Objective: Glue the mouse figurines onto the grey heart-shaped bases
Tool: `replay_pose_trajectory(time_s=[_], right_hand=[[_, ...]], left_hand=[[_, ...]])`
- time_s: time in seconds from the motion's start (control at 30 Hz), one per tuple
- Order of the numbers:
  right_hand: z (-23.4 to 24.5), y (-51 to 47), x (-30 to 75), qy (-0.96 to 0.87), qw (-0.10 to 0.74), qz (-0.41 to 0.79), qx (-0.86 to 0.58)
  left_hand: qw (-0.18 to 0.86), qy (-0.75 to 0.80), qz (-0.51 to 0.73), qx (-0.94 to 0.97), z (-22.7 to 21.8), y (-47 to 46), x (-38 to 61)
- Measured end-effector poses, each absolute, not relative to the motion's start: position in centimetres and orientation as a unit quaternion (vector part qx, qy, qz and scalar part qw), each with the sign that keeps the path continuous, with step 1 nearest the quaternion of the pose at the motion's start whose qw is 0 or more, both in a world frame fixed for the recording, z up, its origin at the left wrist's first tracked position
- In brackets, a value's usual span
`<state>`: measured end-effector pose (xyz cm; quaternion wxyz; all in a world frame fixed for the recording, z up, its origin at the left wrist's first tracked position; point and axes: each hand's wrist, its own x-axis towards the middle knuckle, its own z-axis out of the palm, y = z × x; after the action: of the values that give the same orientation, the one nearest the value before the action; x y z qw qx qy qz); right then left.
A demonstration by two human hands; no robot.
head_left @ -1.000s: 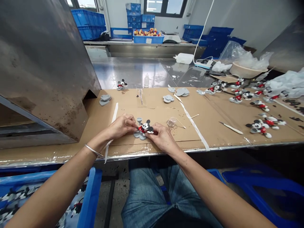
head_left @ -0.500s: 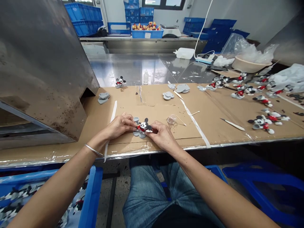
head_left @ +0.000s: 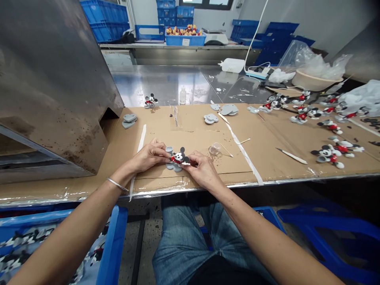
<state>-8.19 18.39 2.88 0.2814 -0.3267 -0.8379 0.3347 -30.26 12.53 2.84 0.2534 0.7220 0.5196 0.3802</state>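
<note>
Between my two hands is a Mickey Mouse figurine (head_left: 179, 156) in black, white and red, tilted over a grey base (head_left: 173, 167) at the front of the cardboard-covered bench. My left hand (head_left: 152, 155) pinches its left side, by a small grey cup-like part (head_left: 169, 150). From the other side, my right hand (head_left: 202, 168) grips it with thumb and fingers near the ear and white hand. The fingertips partly hide where the figurine meets the base. Just right of my hands stands a small clear pot (head_left: 214, 149) with a cotton swab (head_left: 226, 150) beside it.
Stacked grey bases (head_left: 211, 118) lie behind my hands. A figurine (head_left: 151, 101) and a clear bottle (head_left: 183, 95) stand farther back. Rightward are a craft knife (head_left: 292, 156) and several figurines (head_left: 326, 152). A metal housing (head_left: 56, 87) borders the left; a blue crate (head_left: 114, 245) sits below.
The view has shifted very slightly. Both hands keep their hold on the figurine, with no clear movement of it over the base.
</note>
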Motion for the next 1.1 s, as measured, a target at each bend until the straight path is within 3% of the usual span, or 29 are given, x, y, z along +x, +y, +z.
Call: replay_pose_trajectory(time_s=[1.1], right_hand=[[2.5, 18.6, -8.2, -0.855, 0.274, 0.311, -0.311]], left_hand=[[0.218, 0.541, 0.411, 0.701, 1.5, 11.4, -29.8]])
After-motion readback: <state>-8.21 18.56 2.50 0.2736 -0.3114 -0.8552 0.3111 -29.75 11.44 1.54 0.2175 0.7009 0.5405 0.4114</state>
